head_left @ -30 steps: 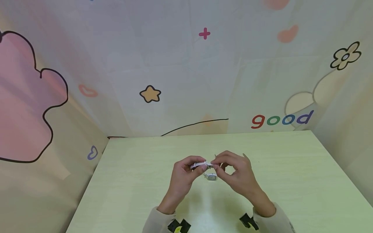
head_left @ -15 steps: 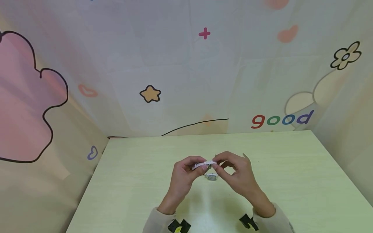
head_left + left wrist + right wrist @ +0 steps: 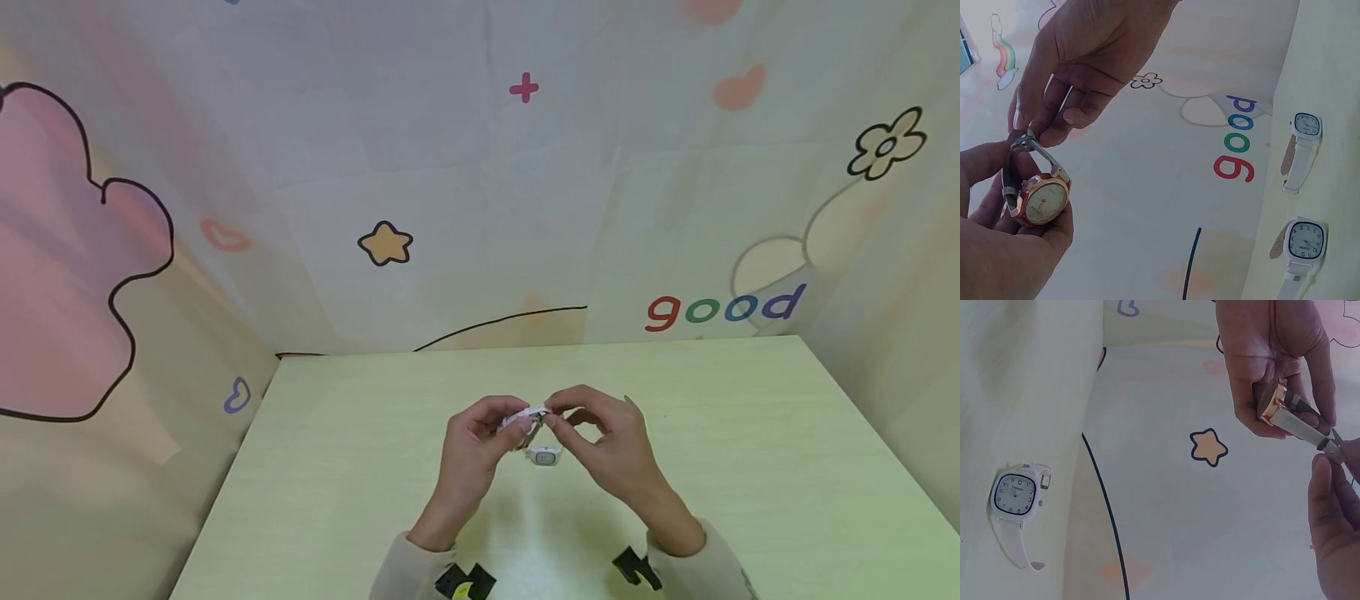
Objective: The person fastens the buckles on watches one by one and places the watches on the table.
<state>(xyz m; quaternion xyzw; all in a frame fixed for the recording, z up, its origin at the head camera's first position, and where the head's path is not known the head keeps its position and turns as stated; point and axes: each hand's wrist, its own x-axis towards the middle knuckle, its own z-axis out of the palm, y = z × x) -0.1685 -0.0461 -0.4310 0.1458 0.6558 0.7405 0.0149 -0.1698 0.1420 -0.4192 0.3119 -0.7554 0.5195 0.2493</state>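
A wristwatch with a rose-gold case [image 3: 1044,201] and a whitish strap [image 3: 1297,427] is held above the table between both hands. My left hand [image 3: 468,458] grips it around the case, its fingers behind the dial, as the left wrist view shows. My right hand [image 3: 615,446] pinches the strap at its buckle [image 3: 1331,450], where the two strap ends come together in a loop. Fingertips partly cover the buckle, so I cannot tell whether it is fastened. Below the hands a white square-faced watch [image 3: 545,456] lies on the table.
In the left wrist view two white square-faced watches lie on the pale table, a farther one [image 3: 1307,125] and a nearer one [image 3: 1307,240]. A printed cloth backdrop [image 3: 480,208] rises behind the table's far edge [image 3: 675,343].
The strap end between my hands has tilted upward to the right, and my right fingertips have shifted slightly on it. The white watch on the table stays put.
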